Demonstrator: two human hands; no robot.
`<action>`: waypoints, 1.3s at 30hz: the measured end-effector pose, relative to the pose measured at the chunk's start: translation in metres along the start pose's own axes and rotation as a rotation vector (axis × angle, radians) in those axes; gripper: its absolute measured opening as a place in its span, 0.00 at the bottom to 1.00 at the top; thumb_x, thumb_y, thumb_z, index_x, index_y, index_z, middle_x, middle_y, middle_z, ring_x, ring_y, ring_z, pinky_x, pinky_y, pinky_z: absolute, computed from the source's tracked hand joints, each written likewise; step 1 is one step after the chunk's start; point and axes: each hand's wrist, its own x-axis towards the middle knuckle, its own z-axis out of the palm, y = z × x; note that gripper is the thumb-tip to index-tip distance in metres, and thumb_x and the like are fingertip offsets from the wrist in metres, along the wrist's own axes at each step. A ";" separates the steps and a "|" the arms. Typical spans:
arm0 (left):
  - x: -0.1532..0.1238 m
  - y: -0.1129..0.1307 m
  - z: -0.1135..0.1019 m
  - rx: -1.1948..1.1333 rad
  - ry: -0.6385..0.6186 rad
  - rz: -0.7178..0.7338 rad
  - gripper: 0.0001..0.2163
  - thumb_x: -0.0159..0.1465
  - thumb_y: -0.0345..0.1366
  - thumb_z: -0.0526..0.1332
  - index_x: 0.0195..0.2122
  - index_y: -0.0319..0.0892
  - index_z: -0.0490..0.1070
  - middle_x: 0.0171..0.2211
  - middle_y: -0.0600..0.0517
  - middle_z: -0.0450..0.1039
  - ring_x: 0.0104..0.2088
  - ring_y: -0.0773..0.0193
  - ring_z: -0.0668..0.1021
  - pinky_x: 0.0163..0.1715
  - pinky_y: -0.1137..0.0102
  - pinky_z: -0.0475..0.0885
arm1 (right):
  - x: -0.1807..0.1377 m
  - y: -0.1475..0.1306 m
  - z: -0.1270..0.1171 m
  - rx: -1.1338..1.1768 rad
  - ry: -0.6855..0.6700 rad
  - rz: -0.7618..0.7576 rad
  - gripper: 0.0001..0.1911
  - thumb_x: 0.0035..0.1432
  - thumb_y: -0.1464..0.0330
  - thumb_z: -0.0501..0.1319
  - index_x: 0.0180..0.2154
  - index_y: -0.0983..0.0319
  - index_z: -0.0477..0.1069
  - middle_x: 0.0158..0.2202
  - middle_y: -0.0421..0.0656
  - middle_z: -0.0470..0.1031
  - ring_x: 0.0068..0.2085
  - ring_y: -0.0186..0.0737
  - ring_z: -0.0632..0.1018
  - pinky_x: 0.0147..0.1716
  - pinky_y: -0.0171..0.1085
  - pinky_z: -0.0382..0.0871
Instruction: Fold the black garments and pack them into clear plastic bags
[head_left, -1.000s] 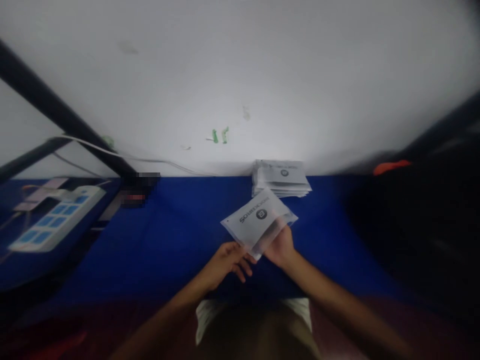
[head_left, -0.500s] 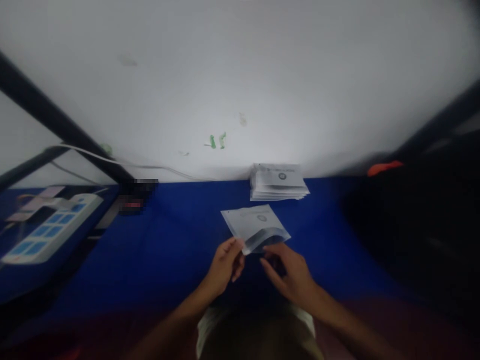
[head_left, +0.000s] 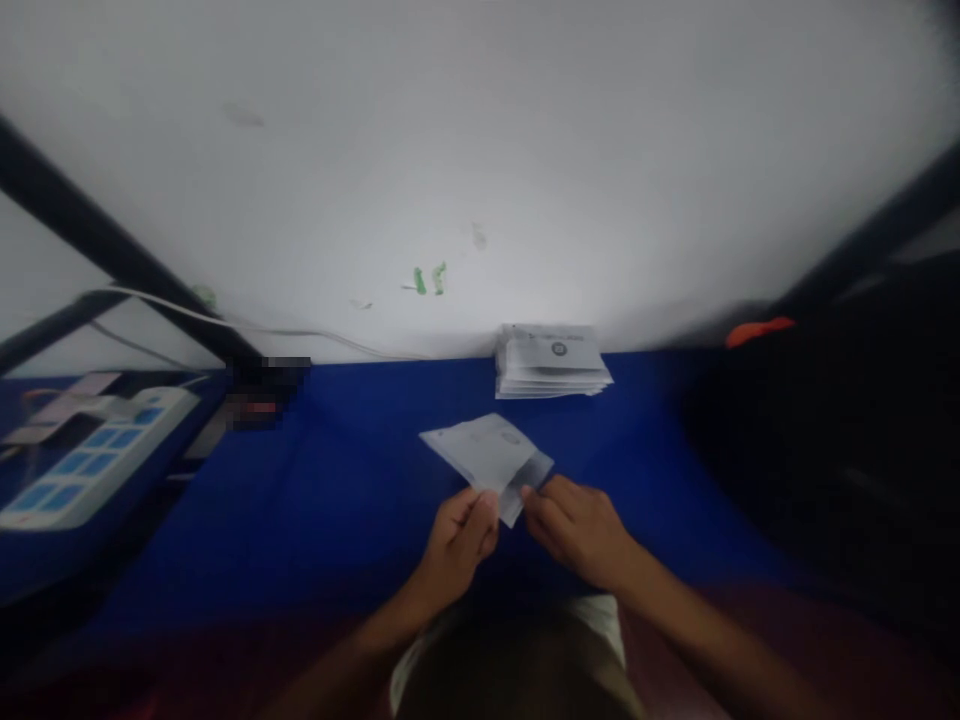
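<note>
White pouch [head_left: 486,455]: flat, semi-translucent, with faint print on its upper face too blurred to read. It is held just above the blue desk [head_left: 352,500], in front of the person's body, tilted so that its far corner points left and away.

Left hand [head_left: 459,535]: fingers curled, thumb and fingertips pinching the pouch's near edge from the left.

Right hand [head_left: 581,525]: fingers bent, fingertips closed on the pouch's near right corner. The two hands lie just beside each other, with only the pouch's lower corner between them.

Stack of pouches [head_left: 551,362]: a neat pile of like white pouches lying on the desk beyond the held one, against the white wall [head_left: 480,150]. The top piece shows a round dark logo.

Green marks [head_left: 429,281]: two small smears on the wall, up and left of the stack.

Cable [head_left: 300,333]: pale, running along the foot of the wall towards the left.

Power strip [head_left: 82,460]: white with blue sockets, at the far left, well apart from the hands.

Dark mass [head_left: 847,450]: unresolved black shape at the right, with an orange piece [head_left: 754,330] at its upper edge.
</note>
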 end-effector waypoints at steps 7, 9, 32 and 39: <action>-0.019 0.001 -0.001 0.096 0.031 0.062 0.27 0.62 0.59 0.56 0.18 0.42 0.58 0.13 0.58 0.54 0.15 0.73 0.58 0.17 0.75 0.54 | -0.036 0.055 0.016 -0.106 -0.134 0.310 0.11 0.68 0.69 0.52 0.35 0.62 0.71 0.27 0.43 0.71 0.28 0.38 0.72 0.23 0.34 0.60; -0.019 0.003 -0.001 0.147 -0.013 0.060 0.28 0.61 0.60 0.57 0.16 0.42 0.58 0.12 0.57 0.55 0.15 0.72 0.59 0.17 0.74 0.55 | -0.038 0.058 0.014 -0.117 -0.118 0.348 0.09 0.66 0.68 0.54 0.39 0.62 0.73 0.31 0.47 0.74 0.32 0.43 0.74 0.27 0.37 0.66; 0.117 0.020 -0.003 0.355 -0.121 0.160 0.20 0.63 0.52 0.58 0.23 0.42 0.62 0.18 0.58 0.64 0.16 0.73 0.65 0.19 0.75 0.60 | 0.076 0.165 0.022 -0.196 -0.149 0.308 0.26 0.61 0.71 0.53 0.60 0.71 0.65 0.61 0.56 0.68 0.64 0.56 0.63 0.63 0.54 0.54; 0.134 -0.001 -0.021 0.477 -0.099 0.129 0.19 0.63 0.52 0.57 0.25 0.42 0.63 0.19 0.57 0.66 0.17 0.72 0.67 0.19 0.76 0.61 | 0.079 0.176 0.047 -0.304 -0.330 0.283 0.45 0.59 0.45 0.50 0.69 0.62 0.44 0.70 0.53 0.49 0.66 0.69 0.51 0.59 0.66 0.41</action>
